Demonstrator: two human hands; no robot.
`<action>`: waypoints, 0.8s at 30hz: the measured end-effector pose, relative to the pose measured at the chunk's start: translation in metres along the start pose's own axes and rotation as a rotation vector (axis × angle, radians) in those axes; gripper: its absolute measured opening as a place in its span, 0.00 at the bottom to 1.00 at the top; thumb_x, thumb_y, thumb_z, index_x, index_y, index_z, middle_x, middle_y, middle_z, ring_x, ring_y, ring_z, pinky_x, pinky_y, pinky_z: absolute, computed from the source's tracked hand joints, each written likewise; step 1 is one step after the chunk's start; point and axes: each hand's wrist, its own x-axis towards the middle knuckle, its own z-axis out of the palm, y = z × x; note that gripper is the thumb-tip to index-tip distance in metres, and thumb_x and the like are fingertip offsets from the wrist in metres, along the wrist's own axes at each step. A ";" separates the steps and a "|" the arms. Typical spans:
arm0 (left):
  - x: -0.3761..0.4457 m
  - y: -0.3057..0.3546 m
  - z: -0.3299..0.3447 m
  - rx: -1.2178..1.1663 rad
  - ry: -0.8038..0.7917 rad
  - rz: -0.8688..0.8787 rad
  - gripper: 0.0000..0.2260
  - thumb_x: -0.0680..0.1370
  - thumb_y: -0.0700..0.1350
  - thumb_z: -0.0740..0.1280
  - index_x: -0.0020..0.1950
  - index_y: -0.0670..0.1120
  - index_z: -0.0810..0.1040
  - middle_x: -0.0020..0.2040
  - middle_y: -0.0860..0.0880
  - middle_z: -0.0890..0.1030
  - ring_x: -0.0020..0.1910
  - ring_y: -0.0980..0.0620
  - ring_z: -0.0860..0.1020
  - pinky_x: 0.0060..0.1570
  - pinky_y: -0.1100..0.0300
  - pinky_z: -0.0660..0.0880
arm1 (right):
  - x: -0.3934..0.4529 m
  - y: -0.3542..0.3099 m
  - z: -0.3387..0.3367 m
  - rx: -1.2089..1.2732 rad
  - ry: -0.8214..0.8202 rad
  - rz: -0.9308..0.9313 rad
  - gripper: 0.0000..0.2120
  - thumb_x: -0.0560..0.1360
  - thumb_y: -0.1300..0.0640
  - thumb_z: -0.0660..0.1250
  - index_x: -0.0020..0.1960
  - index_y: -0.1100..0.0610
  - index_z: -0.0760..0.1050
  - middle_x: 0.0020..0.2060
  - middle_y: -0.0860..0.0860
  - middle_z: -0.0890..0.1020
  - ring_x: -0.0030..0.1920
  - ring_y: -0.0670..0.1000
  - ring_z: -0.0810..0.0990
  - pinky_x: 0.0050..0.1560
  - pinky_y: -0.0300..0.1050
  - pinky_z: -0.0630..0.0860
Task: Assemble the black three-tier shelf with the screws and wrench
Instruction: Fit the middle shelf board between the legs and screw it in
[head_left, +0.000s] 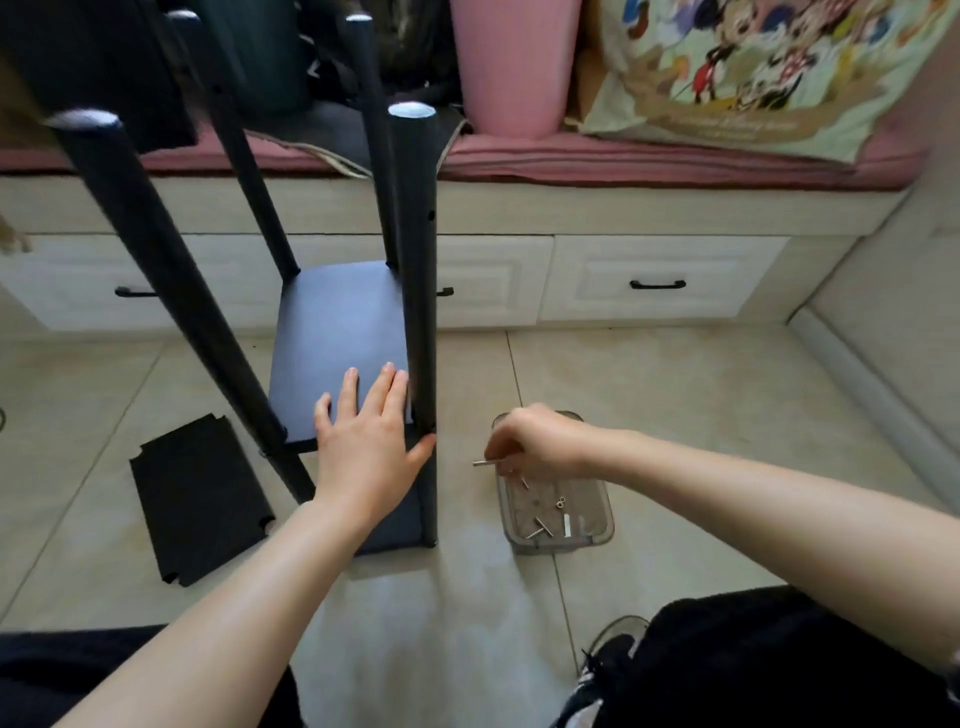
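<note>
Right hand (530, 441) hides the clear tray's (602, 525) far end, pinching a leftward-pointing screw (485, 462); left hand (363, 447) lies flat on the shelf board (332, 322) among upright poles (413, 291).

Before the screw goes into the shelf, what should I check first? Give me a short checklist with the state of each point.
1. Left hand presses flat on the board: ok.
2. Right hand has a grip on a screw: ok.
3. Spare screws in the tray: ok.
4. Post holes face the screw: two holes show up high, the lower one cannot tell.
5. Wrench within reach: cannot tell, none visible.
6. Loose panel out of the way on the floor: ok.
</note>
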 end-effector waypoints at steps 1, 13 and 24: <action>0.000 -0.002 -0.002 -0.016 -0.011 0.011 0.34 0.82 0.63 0.58 0.83 0.52 0.48 0.83 0.54 0.48 0.82 0.44 0.44 0.77 0.42 0.46 | -0.009 -0.006 -0.005 0.055 0.050 -0.012 0.09 0.77 0.65 0.66 0.56 0.60 0.82 0.44 0.51 0.84 0.43 0.48 0.83 0.45 0.41 0.78; -0.030 0.008 -0.012 -0.635 0.327 -0.183 0.05 0.76 0.44 0.68 0.50 0.49 0.81 0.50 0.53 0.83 0.58 0.50 0.76 0.60 0.53 0.69 | -0.028 -0.032 -0.001 0.664 0.253 0.053 0.07 0.78 0.66 0.67 0.54 0.60 0.81 0.43 0.53 0.87 0.36 0.46 0.84 0.38 0.39 0.79; -0.021 0.001 0.007 -1.714 -0.210 -0.854 0.08 0.79 0.51 0.71 0.46 0.46 0.81 0.48 0.48 0.84 0.48 0.48 0.81 0.41 0.58 0.76 | -0.001 -0.040 -0.002 0.932 0.111 0.365 0.10 0.71 0.61 0.77 0.51 0.54 0.83 0.40 0.49 0.87 0.33 0.42 0.83 0.33 0.36 0.77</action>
